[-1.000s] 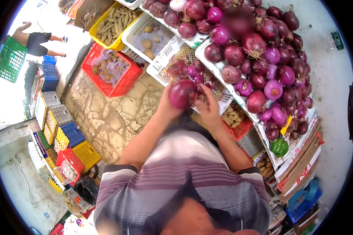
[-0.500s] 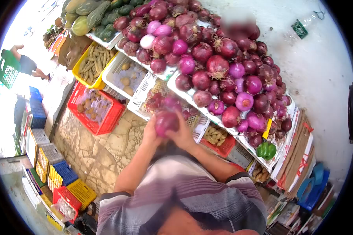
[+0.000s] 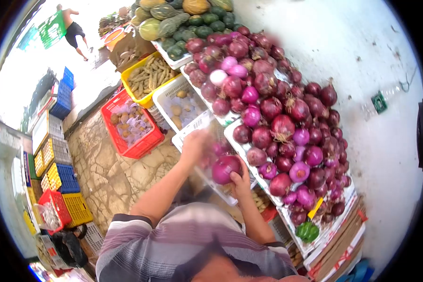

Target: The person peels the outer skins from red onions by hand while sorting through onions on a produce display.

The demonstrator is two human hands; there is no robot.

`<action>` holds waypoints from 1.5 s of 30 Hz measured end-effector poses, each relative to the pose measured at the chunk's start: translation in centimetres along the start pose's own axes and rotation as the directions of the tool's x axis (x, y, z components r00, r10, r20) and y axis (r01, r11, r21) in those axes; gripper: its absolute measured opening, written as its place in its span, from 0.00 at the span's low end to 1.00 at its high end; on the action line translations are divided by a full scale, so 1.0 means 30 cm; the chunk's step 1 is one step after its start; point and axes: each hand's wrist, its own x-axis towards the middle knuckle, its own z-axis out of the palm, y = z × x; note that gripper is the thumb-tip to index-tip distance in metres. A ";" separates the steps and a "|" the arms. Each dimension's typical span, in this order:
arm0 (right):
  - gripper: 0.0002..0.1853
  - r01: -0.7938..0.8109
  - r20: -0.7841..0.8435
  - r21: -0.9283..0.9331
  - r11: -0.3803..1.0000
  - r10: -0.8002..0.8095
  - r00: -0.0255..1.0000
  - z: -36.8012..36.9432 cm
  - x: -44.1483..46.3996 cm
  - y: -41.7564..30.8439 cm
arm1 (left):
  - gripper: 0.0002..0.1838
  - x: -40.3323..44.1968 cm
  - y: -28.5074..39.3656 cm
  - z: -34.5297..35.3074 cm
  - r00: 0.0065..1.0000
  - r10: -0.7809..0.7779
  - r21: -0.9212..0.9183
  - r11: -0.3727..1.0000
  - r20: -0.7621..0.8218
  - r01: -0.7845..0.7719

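Observation:
A large purple-red onion (image 3: 226,169) is in my right hand (image 3: 240,179), whose fingers and thumb wrap its right side. My left hand (image 3: 197,146) is just up and left of that onion, over a white crate (image 3: 198,123) with more onions in it; it is smeared by motion, and its fingers cannot be made out. To the right, a big heap of red onions (image 3: 283,128) lies on white trays, with a green pepper (image 3: 307,231) and a yellow object (image 3: 315,208) at its near end.
A red crate (image 3: 141,151), a yellow crate (image 3: 146,99) of root vegetables and a white crate (image 3: 160,99) stand to the left. Squashes (image 3: 167,23) lie at the back. Stacked crates (image 3: 77,209) line the far left. Another person (image 3: 73,31) walks outside with a green basket (image 3: 52,29).
My left hand has come off the onion and moved up and left. The onion now rests in my right hand alone. The view has shifted, and the other person appears farther right.

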 end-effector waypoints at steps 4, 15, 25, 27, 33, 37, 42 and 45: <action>0.48 0.090 -0.003 -0.119 0.989 -0.091 0.996 0.001 0.076 -0.110 | 0.24 0.002 -0.001 -0.005 0.986 0.157 0.221 0.961 0.059 -0.166; 0.54 0.376 0.106 -0.599 0.707 -0.395 0.913 0.220 0.553 -0.661 | 0.20 0.252 -0.041 -0.209 0.895 -0.331 0.271 0.929 0.301 0.252; 0.51 0.422 0.350 -0.899 0.116 -0.387 0.853 0.496 1.292 -0.683 | 0.31 0.659 0.282 -0.176 0.964 0.241 0.258 0.930 0.108 -0.262; 0.51 0.420 0.431 -0.900 -0.117 -0.384 0.817 0.511 1.411 -0.629 | 0.33 0.772 0.355 -0.159 0.926 0.358 0.244 0.893 0.121 -0.378; 0.50 0.306 0.355 -0.923 -0.232 -0.208 0.911 0.480 1.525 -0.580 | 0.34 1.164 0.486 -0.075 0.752 0.632 0.256 0.708 0.189 -0.659; 0.38 0.315 0.349 -0.937 -0.152 -0.351 0.869 0.389 1.416 -0.684 | 0.36 1.235 0.505 -0.013 0.809 0.488 0.207 0.798 0.327 -0.565; 0.28 0.022 -0.018 -0.997 0.074 -0.498 0.867 0.035 1.303 -0.923 | 0.48 1.234 0.528 0.035 0.789 0.543 0.342 0.712 0.286 -0.614; 0.32 -0.312 -0.400 -0.911 0.271 -0.385 0.832 -0.224 1.279 -1.011 | 0.53 1.223 0.596 0.081 0.750 0.544 0.498 0.564 0.376 -0.658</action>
